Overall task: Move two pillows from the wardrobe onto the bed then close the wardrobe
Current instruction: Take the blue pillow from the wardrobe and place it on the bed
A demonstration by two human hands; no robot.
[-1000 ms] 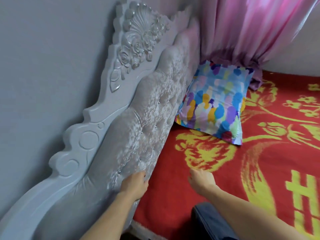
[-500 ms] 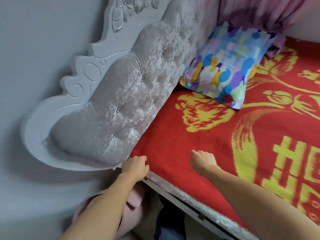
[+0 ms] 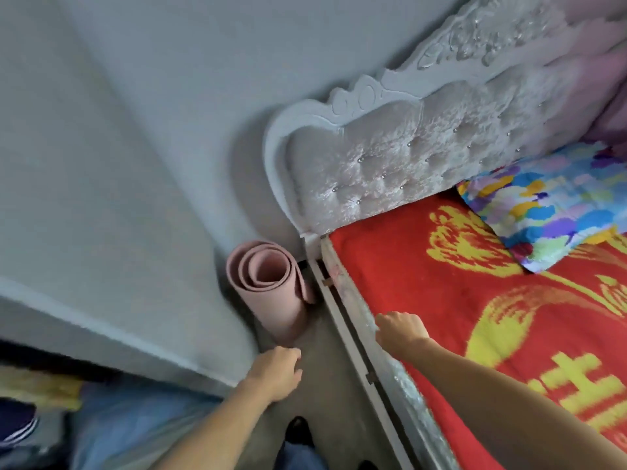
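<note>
One pillow [image 3: 549, 205] with a blue, purple and yellow splash print lies on the bed [image 3: 424, 300], against the tufted headboard [image 3: 390, 171] at the far right. The bed has a red cover with yellow patterns. My right hand [image 3: 400, 329] hovers over the bed's near edge, fingers curled, holding nothing. My left hand [image 3: 276, 373] hangs over the floor beside the bed, fingers loosely curled and empty. At the lower left an opening [image 3: 51, 401] shows blurred blue and yellow fabric; whether it is the wardrobe I cannot tell.
A rolled pink mat [image 3: 271, 290] stands on the floor in the corner between the grey wall [image 3: 135, 130] and the bed frame. A narrow strip of floor [image 3: 322, 385] runs between the bed and the grey ledge. Pink curtain [image 3: 604, 79] hangs behind the headboard.
My view has swung left and down, away from the bed. Both hands have left the headboard and cover; the left one now hangs over the floor. The rolled mat has come into sight.
</note>
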